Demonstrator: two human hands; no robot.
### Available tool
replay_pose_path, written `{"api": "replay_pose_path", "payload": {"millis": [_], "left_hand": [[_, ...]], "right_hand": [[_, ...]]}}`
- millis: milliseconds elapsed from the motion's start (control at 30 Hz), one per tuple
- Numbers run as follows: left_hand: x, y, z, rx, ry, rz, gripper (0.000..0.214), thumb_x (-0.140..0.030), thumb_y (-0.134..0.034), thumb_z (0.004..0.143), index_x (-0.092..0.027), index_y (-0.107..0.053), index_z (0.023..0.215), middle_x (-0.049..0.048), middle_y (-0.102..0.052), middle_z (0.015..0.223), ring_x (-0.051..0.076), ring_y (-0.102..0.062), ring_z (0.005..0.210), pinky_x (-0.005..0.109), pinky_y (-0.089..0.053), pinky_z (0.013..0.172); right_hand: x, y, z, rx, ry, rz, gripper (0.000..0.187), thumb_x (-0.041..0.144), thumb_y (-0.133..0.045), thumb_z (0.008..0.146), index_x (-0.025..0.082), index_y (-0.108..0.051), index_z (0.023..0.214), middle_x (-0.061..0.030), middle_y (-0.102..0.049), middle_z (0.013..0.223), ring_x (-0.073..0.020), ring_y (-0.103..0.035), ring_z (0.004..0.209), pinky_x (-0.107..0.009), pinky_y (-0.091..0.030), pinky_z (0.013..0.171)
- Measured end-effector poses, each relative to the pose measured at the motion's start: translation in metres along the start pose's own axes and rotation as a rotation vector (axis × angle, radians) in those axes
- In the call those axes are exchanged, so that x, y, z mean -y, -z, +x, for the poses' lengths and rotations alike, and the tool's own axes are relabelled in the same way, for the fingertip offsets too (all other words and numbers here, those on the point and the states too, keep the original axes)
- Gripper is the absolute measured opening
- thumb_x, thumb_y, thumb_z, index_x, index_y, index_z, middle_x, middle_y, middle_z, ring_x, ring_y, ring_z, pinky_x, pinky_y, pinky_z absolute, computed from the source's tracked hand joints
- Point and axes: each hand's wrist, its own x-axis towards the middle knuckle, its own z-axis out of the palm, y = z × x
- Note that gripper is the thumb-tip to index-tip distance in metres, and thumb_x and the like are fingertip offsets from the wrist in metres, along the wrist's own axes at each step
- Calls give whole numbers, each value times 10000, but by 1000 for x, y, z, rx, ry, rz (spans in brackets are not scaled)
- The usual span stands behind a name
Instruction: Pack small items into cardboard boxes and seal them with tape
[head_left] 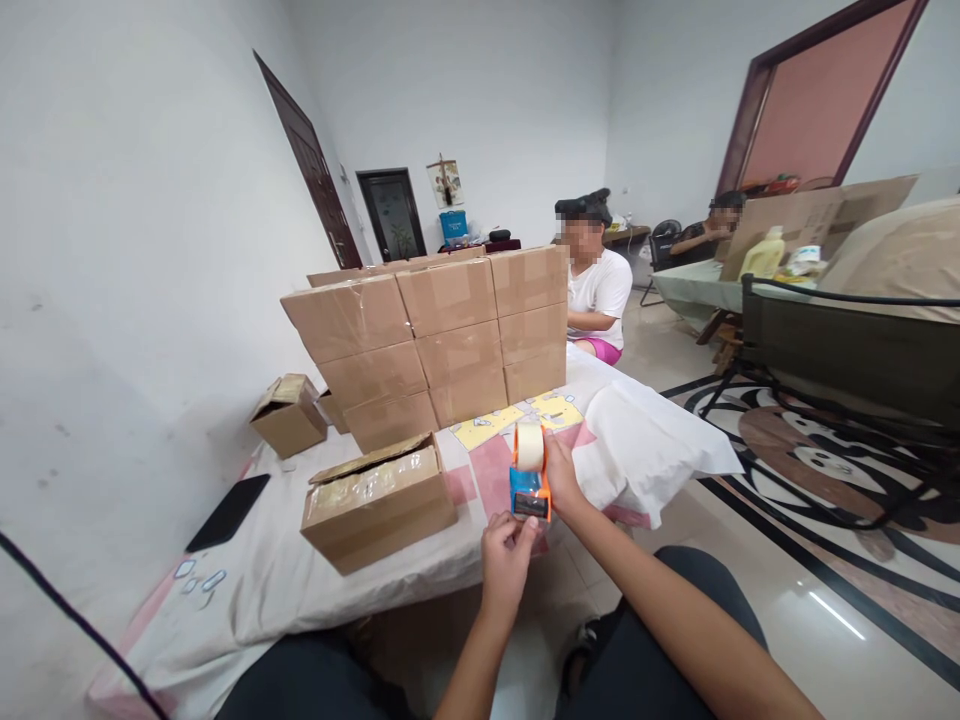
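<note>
My right hand [561, 472] is wrapped round the side of an orange and blue tape dispenser [531, 490], holding it above the front of the table. A roll of pale tape [529, 446] sits at its upper end. My left hand [508, 552] pinches at the dispenser's lower end, where the tape's loose end seems to be; the fingers partly cover it. Left of both hands, a cardboard box [382, 510] rests on the tablecloth, its top flaps slightly raised and strips of shiny tape on them.
Stacked cardboard boxes [457, 345] stand on the cloth-covered table [277, 560]. A smaller box [291, 415] and a black flat object [229, 512] lie to the left. Behind the stack sits a person in a white shirt [604, 285]. A dark-framed chair [847, 350] stands at right; another person is farther back.
</note>
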Motion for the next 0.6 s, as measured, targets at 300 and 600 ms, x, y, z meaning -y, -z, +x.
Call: {"api": "replay_pose_path", "payload": {"millis": [300, 600], "left_hand": [[3, 0, 1, -34, -10, -3, 463, -552, -593, 898, -190, -737, 649, 65, -673, 683, 218, -606, 737, 322, -442, 705], [7, 0, -1, -42, -26, -22, 453, -561, -598, 895, -195, -754, 678, 67, -690, 719, 218, -631, 769, 318, -465, 743]], "right_hand": [[7, -8, -8, -12, -12, 50, 472, 664, -689, 722, 206, -587, 775, 29, -612, 618, -151, -565, 556, -271, -456, 510], [7, -11, -13, -44, -54, 72, 486, 674, -694, 691, 207, -575, 745, 39, -580, 586, -145, -570, 528, -264, -461, 478]]}}
